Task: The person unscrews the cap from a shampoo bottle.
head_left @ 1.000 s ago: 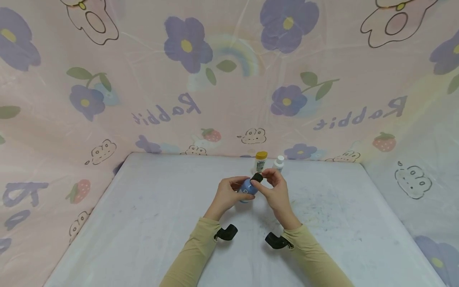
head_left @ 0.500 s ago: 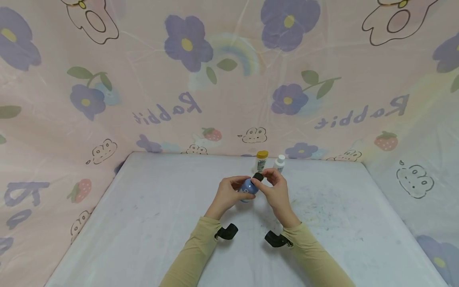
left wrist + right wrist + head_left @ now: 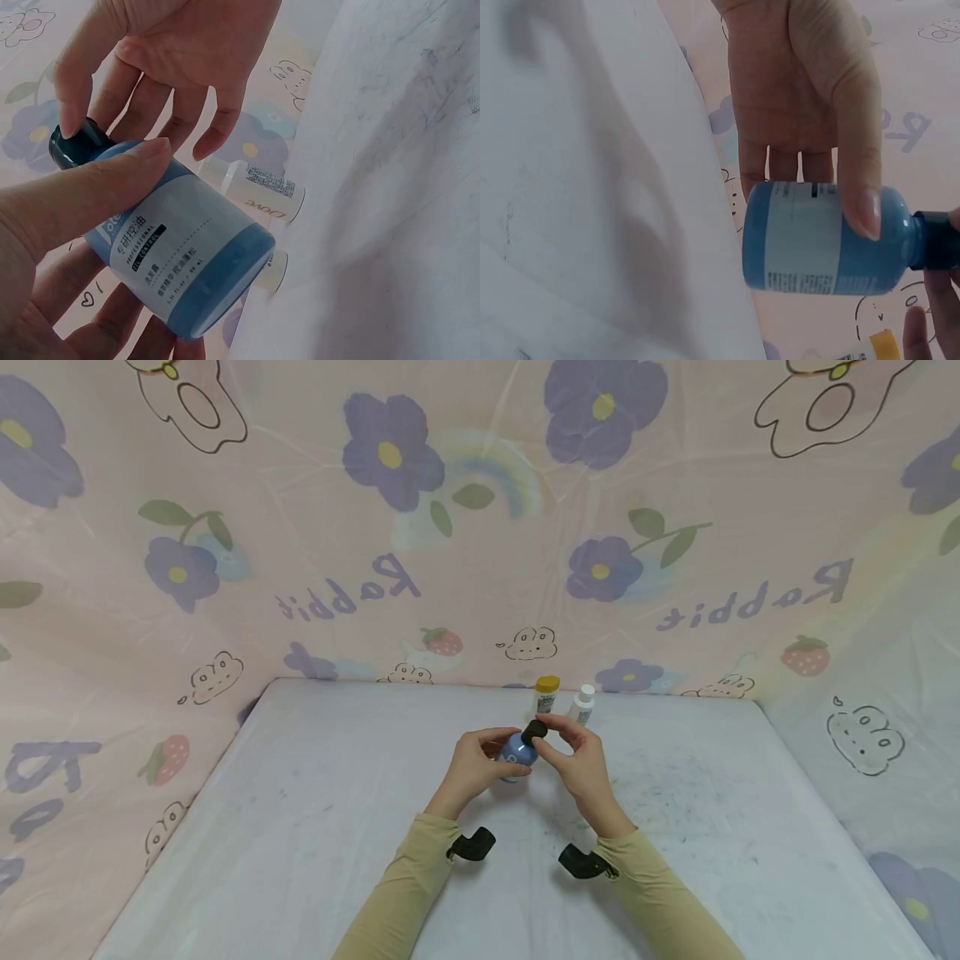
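Observation:
A blue bottle point(image 3: 516, 752) with a pale printed label is tilted above the table between both hands. My left hand point(image 3: 472, 768) grips its body, thumb on the near side and fingers behind, as the left wrist view shows. The black cap point(image 3: 79, 146) sits at the bottle's neck. My right hand point(image 3: 583, 768) pinches this cap between thumb and forefinger, its other fingers loosely spread. In the right wrist view the label point(image 3: 802, 240) faces the camera, while only the right fingertips point(image 3: 915, 334) show at the right edge.
Behind the hands, a bottle with a yellow cap point(image 3: 547, 695) and a small white bottle point(image 3: 582, 703) stand near the back of the white table point(image 3: 337, 827). A patterned curtain point(image 3: 480, 568) rises behind and at the sides. Black wrist cameras point(image 3: 474, 844) hang below both wrists.
The right hand's fingertips have shifted slightly left around the cap, and its wrist has swung a little right. The left hand keeps its grip on the bottle almost unmoved.

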{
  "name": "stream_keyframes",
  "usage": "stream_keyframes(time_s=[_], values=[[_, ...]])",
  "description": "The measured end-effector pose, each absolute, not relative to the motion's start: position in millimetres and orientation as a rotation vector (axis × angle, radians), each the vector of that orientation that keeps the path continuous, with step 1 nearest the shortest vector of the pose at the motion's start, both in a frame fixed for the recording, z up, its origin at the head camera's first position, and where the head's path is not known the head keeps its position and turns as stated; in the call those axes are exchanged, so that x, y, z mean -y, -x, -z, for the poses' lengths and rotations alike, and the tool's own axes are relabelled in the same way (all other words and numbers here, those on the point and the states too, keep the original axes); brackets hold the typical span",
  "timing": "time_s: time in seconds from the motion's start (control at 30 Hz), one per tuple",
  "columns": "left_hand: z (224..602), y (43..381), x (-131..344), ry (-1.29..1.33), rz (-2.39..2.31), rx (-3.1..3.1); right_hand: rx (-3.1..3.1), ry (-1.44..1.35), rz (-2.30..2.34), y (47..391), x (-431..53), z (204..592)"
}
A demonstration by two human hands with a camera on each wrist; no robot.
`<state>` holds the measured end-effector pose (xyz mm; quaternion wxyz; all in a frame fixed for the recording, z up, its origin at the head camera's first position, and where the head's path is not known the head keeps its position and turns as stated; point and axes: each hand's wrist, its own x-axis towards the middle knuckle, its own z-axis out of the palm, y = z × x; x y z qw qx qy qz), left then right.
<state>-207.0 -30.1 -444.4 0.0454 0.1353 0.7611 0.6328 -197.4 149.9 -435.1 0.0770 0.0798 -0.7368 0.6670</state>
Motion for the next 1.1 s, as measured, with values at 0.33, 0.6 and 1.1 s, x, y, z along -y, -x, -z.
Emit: stream_keyframes(time_s=[0.33, 0.6, 1.1], values=[[418, 190, 33, -0.446, -1.924, -2.348, 2.201, -0.283, -2.039, 185, -147, 422], [424, 193, 31, -0.412, -1.936, -2.323, 2.102, -0.246, -1.993, 186, -140, 428], [462, 212, 28, -0.394, -1.926, -2.343, 2.063, -0.073, -2.012, 201, -140, 454]])
